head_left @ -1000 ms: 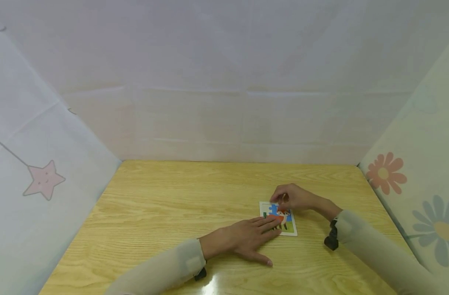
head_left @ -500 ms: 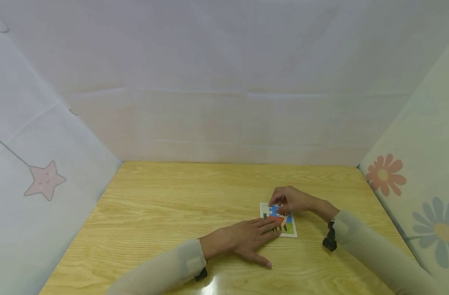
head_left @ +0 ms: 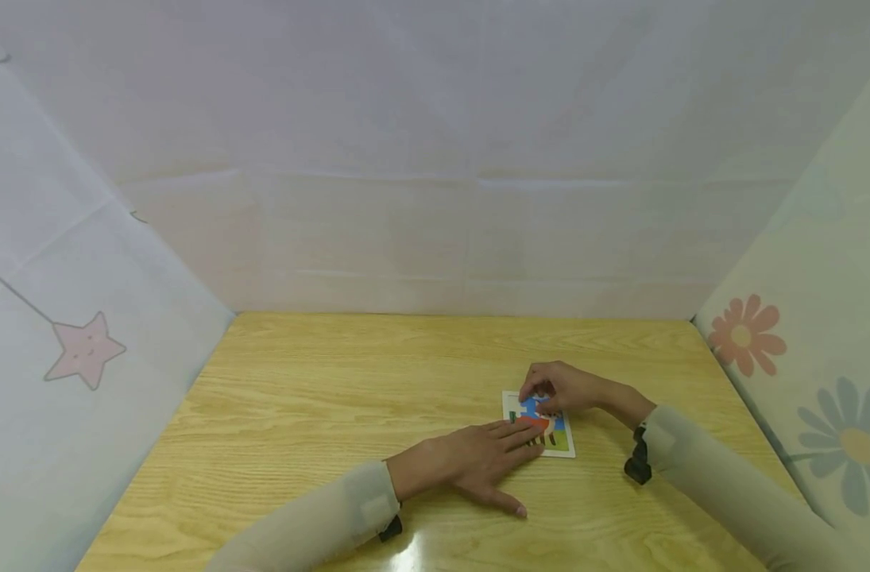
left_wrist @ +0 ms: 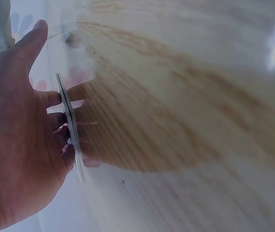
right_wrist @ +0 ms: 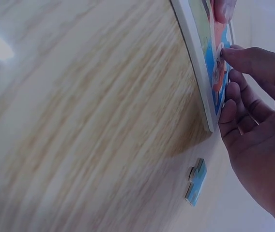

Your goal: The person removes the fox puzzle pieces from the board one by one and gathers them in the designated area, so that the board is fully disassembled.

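Note:
A small jigsaw puzzle in a white-edged tray (head_left: 505, 407) lies on the table, showing a red fox on blue and green. My left hand (head_left: 473, 461) rests flat across its lower left, fingers straight and thumb spread. At the puzzle's upper edge, my right hand (head_left: 569, 385) is bent, thumb and forefinger pinching a blue puzzle piece. In the right wrist view the thumb touches beside the fox's face (right_wrist: 218, 67) while the other fingers curl at the tray's far side. The left wrist view catches the tray edge-on (left_wrist: 71, 121) under the left fingers.
One loose blue puzzle piece (right_wrist: 196, 182) lies on the table near the tray's corner; the right hand hides it from the head view. The wood-grain table (head_left: 334, 373) is bounded by a pale back curtain (head_left: 435, 238) and printed side curtains.
My right hand has shifted slightly left and down over the puzzle's upper edge, its forefinger moving along the blue part. The left hand stays in place.

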`<state>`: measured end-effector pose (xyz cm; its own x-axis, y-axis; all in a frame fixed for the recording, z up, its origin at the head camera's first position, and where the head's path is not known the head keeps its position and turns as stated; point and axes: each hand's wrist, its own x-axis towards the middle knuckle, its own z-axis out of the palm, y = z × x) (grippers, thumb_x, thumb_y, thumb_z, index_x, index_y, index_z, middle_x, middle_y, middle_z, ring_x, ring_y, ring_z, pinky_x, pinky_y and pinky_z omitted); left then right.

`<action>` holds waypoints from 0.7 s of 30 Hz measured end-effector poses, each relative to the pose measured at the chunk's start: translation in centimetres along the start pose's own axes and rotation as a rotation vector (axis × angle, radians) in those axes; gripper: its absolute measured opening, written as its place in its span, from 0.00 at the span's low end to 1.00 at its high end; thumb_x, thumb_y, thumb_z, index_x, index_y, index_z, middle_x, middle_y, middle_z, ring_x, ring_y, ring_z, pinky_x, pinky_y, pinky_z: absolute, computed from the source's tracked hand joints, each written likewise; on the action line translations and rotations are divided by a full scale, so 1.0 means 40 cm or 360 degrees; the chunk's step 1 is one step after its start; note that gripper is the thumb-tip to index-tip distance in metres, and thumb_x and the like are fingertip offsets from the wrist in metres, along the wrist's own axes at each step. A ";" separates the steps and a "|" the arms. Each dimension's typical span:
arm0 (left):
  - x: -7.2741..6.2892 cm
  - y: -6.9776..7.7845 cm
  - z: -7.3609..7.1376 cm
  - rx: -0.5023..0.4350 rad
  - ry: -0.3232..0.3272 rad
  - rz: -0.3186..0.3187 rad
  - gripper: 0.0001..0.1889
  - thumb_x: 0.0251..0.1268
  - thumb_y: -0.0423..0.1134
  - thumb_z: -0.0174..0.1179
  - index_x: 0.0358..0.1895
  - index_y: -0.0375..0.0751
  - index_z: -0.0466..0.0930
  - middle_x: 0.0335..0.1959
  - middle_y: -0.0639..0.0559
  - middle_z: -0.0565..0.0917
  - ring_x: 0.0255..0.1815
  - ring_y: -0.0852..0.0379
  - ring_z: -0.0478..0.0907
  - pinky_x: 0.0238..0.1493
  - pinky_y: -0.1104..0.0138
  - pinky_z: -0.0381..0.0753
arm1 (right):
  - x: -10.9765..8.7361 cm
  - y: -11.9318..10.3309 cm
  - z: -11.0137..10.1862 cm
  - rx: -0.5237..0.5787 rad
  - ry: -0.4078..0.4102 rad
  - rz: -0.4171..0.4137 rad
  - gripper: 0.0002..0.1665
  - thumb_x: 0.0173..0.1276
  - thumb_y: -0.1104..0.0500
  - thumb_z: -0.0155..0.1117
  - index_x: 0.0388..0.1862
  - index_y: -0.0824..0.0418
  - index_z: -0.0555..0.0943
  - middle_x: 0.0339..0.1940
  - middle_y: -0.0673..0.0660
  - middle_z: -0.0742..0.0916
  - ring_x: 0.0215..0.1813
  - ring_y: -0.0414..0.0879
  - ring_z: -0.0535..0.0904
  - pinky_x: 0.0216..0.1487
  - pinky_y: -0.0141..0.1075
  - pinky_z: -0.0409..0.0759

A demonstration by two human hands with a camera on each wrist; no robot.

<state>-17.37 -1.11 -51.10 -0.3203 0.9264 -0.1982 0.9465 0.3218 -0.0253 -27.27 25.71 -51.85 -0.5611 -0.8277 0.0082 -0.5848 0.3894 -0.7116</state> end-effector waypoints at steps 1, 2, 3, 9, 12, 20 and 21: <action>-0.001 -0.001 -0.002 -0.0007 0.0001 0.0002 0.53 0.73 0.80 0.38 0.88 0.46 0.44 0.90 0.47 0.39 0.90 0.51 0.38 0.86 0.62 0.46 | 0.001 -0.001 -0.001 0.0007 -0.0005 0.0003 0.14 0.70 0.67 0.74 0.53 0.61 0.89 0.44 0.58 0.84 0.40 0.54 0.77 0.40 0.39 0.79; -0.002 -0.001 -0.004 -0.0013 0.0002 0.0004 0.53 0.73 0.80 0.39 0.88 0.46 0.44 0.90 0.46 0.39 0.90 0.51 0.38 0.86 0.62 0.46 | 0.002 -0.002 -0.002 0.0015 -0.0011 0.0010 0.14 0.70 0.67 0.74 0.53 0.61 0.89 0.44 0.58 0.84 0.40 0.55 0.77 0.40 0.39 0.79; -0.003 -0.002 -0.005 -0.0019 0.0004 0.0005 0.53 0.73 0.80 0.39 0.88 0.46 0.44 0.90 0.46 0.40 0.90 0.51 0.38 0.86 0.62 0.46 | 0.003 -0.004 -0.003 0.0018 -0.0014 0.0014 0.14 0.70 0.68 0.74 0.53 0.61 0.89 0.44 0.58 0.84 0.41 0.55 0.77 0.41 0.40 0.79; -0.005 -0.002 -0.005 -0.0064 0.0005 0.0013 0.53 0.74 0.79 0.40 0.88 0.46 0.45 0.90 0.46 0.40 0.90 0.51 0.38 0.86 0.62 0.46 | 0.006 -0.009 -0.001 0.0041 -0.0026 0.0053 0.15 0.69 0.70 0.74 0.52 0.61 0.88 0.45 0.57 0.83 0.42 0.54 0.76 0.43 0.40 0.79; -0.003 -0.001 -0.004 -0.0088 -0.0002 0.0011 0.53 0.74 0.79 0.40 0.88 0.46 0.45 0.90 0.46 0.40 0.89 0.51 0.38 0.86 0.62 0.45 | 0.004 -0.013 0.003 0.0053 -0.0021 0.0052 0.15 0.68 0.71 0.74 0.52 0.61 0.88 0.45 0.57 0.83 0.42 0.55 0.76 0.43 0.41 0.80; -0.004 0.002 -0.007 -0.0086 -0.0020 -0.0005 0.53 0.73 0.80 0.38 0.89 0.47 0.44 0.90 0.47 0.39 0.89 0.52 0.38 0.86 0.62 0.44 | -0.004 -0.012 0.004 0.0036 0.0022 0.0059 0.14 0.69 0.69 0.74 0.53 0.60 0.88 0.46 0.57 0.85 0.43 0.54 0.78 0.44 0.41 0.81; -0.004 0.002 -0.007 -0.0085 -0.0019 -0.0006 0.53 0.73 0.80 0.38 0.89 0.47 0.43 0.90 0.47 0.39 0.89 0.52 0.38 0.86 0.62 0.45 | -0.004 -0.013 0.004 0.0044 0.0024 0.0072 0.14 0.70 0.68 0.74 0.53 0.60 0.88 0.46 0.57 0.85 0.43 0.54 0.78 0.44 0.40 0.81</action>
<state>-17.26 -1.18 -50.81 -0.3232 0.9227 -0.2102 0.9416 0.3358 0.0262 -26.77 25.58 -51.61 -0.5956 -0.8031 -0.0141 -0.5424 0.4150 -0.7305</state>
